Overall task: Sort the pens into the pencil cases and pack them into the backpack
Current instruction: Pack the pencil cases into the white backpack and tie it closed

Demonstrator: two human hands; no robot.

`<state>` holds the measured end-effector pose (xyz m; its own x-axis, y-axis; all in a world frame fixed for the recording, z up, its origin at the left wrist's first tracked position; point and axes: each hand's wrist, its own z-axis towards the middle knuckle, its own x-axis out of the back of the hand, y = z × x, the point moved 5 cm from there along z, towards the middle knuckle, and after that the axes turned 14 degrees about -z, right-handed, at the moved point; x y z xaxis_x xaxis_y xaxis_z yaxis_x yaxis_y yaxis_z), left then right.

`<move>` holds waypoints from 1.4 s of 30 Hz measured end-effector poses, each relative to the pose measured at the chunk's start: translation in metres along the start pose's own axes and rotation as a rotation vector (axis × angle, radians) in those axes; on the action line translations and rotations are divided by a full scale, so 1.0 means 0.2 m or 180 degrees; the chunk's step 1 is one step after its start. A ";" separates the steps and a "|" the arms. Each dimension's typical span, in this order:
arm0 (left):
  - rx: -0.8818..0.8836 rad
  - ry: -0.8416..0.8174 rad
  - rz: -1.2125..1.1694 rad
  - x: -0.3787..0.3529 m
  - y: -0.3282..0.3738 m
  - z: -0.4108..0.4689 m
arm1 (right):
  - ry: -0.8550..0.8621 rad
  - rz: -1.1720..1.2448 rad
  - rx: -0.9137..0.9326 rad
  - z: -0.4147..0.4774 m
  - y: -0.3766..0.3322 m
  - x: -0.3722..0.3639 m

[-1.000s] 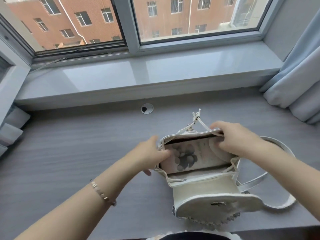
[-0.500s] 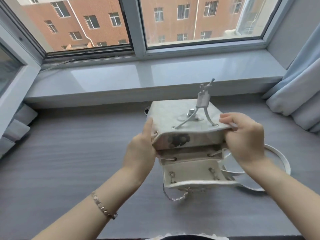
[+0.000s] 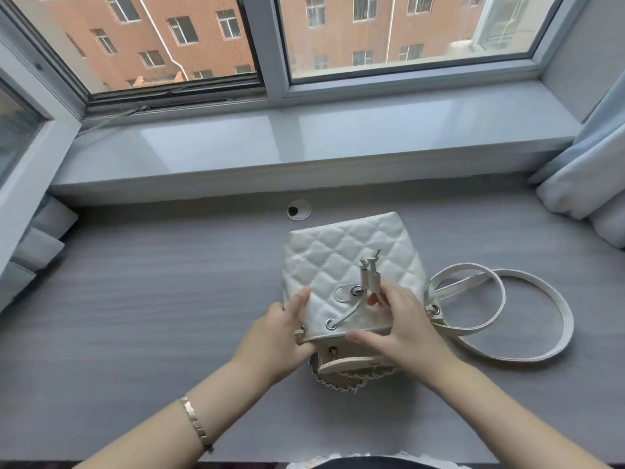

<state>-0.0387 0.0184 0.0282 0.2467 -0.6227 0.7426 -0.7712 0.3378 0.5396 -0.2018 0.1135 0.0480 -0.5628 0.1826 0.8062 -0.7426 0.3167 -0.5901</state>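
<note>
A small white quilted backpack (image 3: pixel 341 255) lies on the grey desk (image 3: pixel 135 299), its quilted side up and its mouth toward me. My left hand (image 3: pixel 280 336) grips the left rim of the mouth. My right hand (image 3: pixel 402 323) holds the right rim, thumb under the edge and fingers by the white drawstring toggle (image 3: pixel 369 275). The flap and a chain (image 3: pixel 341 380) show below the hands. No pens or pencil cases are visible.
The backpack's white straps (image 3: pixel 527 319) loop over the desk to the right. A cable grommet (image 3: pixel 298 210) sits behind the bag. The window sill (image 3: pixel 304 140) runs along the back, a pale curtain (image 3: pixel 588 184) hangs at the right, and folded pale items (image 3: pixel 37 238) sit at the left.
The backpack has been tipped over away from me, from standing open with a patterned case showing inside to lying flat with its quilted side up. Both hands stayed on the rim.
</note>
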 end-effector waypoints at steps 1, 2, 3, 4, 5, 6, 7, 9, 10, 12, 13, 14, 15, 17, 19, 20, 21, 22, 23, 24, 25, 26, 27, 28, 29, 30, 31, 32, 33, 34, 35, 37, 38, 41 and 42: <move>-0.0071 -0.0086 0.0235 0.03 0.02 0.00 | 0.0082 0.0162 -0.0102 0.01 0.00 0.00; -0.0177 -0.0176 0.0443 0.06 0.04 0.00 | 0.0178 0.0303 -0.0196 0.02 -0.01 0.00; -0.0267 -0.0279 0.0573 0.10 0.06 0.00 | 0.0202 0.0441 -0.0240 0.04 -0.01 -0.01; -0.0347 -0.0389 0.0620 0.14 0.08 0.02 | 0.0146 0.0583 -0.0235 0.04 -0.02 -0.02; -0.0446 -0.0496 0.0636 0.19 0.10 0.04 | 0.0067 0.0713 -0.0213 0.04 -0.03 -0.03; -0.0612 -0.0581 0.0663 0.23 0.12 0.06 | 0.0036 0.0846 -0.0195 0.04 -0.05 -0.03; -0.0870 -0.0620 0.0715 0.26 0.15 0.09 | 0.0098 0.1014 -0.0174 0.03 -0.06 -0.02; -0.1558 -0.0662 0.0877 0.29 0.23 0.15 | 0.0294 0.1486 -0.0198 0.01 -0.06 0.01; -0.1820 -0.0775 0.1021 0.28 0.28 0.18 | 0.0368 0.1816 -0.0238 0.01 -0.06 0.01; -0.2081 -0.1199 0.1472 0.23 0.38 0.23 | 0.0471 0.2484 -0.0365 0.03 -0.08 0.03; -0.2188 -0.1385 0.1709 0.20 0.43 0.25 | 0.0517 0.2744 -0.0424 0.04 -0.10 0.04; -0.2293 -0.1540 0.1912 0.18 0.48 0.27 | 0.0578 0.2973 -0.0416 0.06 -0.12 0.07; -0.2400 -0.1669 0.2069 0.16 0.52 0.29 | 0.0647 0.3184 -0.0358 0.07 -0.13 0.09; -0.2587 -0.1903 0.2181 0.12 0.60 0.29 | 0.0701 0.3530 -0.0277 0.08 -0.13 0.12; -0.2581 -0.2133 0.2127 0.06 0.63 0.28 | 0.0646 0.3549 -0.0282 0.06 -0.11 0.12; -0.2566 -0.2176 0.2162 0.02 0.63 0.29 | 0.0597 0.3453 -0.0303 0.05 -0.10 0.11; -0.2572 -0.2163 0.2227 -0.01 0.62 0.29 | 0.0539 0.3342 -0.0345 0.04 -0.09 0.09; -0.2587 -0.2114 0.2282 -0.04 0.61 0.30 | 0.0471 0.3245 -0.0398 0.02 -0.09 0.08; -0.2583 -0.2064 0.2317 -0.06 0.59 0.30 | 0.0421 0.3143 -0.0443 0.00 -0.09 0.07; -0.2548 -0.2015 0.2357 -0.07 0.57 0.32 | 0.0387 0.3020 -0.0464 -0.01 -0.09 0.07; -0.2511 -0.1954 0.2417 -0.07 0.57 0.32 | 0.0374 0.2877 -0.0448 -0.02 -0.10 0.08; -0.2475 -0.1880 0.2494 -0.07 0.57 0.33 | 0.0379 0.2764 -0.0367 -0.03 -0.13 0.10; -0.2497 -0.1802 0.2537 -0.06 0.57 0.33 | 0.0381 0.2717 -0.0202 -0.04 -0.16 0.11; -0.2647 -0.1642 0.2572 -0.07 0.56 0.34 | 0.0357 0.2669 -0.0037 -0.05 -0.19 0.11; -0.2980 -0.1336 0.2621 -0.08 0.55 0.34 | 0.0317 0.2565 0.0068 -0.06 -0.21 0.10; -0.3315 -0.0953 0.2699 -0.09 0.54 0.34 | 0.0267 0.2413 0.0128 -0.07 -0.23 0.09; -0.3450 -0.0628 0.2734 -0.10 0.51 0.33 | 0.0202 0.2262 0.0171 -0.07 -0.24 0.08; -0.3506 -0.0429 0.2686 -0.11 0.49 0.33 | 0.0106 0.2166 0.0196 -0.07 -0.25 0.07; -0.3534 -0.0332 0.2599 -0.12 0.47 0.32 | -0.0007 0.2088 0.0215 -0.08 -0.24 0.06; -0.3458 -0.0390 0.2526 -0.13 0.45 0.32 | -0.0124 0.1990 0.0237 -0.08 -0.24 0.07; -0.3391 -0.0434 0.2483 -0.13 0.46 0.30 | -0.0203 0.1931 0.0229 -0.09 -0.24 0.07; -0.3158 -0.0715 0.2299 -0.10 0.49 0.28 | -0.0268 0.1877 0.0133 -0.10 -0.20 0.06; -0.2866 -0.1065 0.1855 -0.07 0.51 0.26 | -0.0267 0.1867 0.0067 -0.11 -0.18 0.06; -0.1577 -0.1285 -0.0441 0.10 0.59 0.19 | -0.0280 0.1819 -0.0072 -0.13 -0.16 0.05; -0.1390 -0.1052 -0.1061 0.17 0.61 0.16 | -0.0323 0.1759 -0.0115 -0.12 -0.17 0.06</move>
<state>-0.1429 0.0161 0.1077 0.1843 -0.9052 0.3829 -0.3570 0.3013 0.8842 -0.1748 0.1279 0.0781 -0.8980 0.2405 0.3685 -0.3157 0.2312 -0.9203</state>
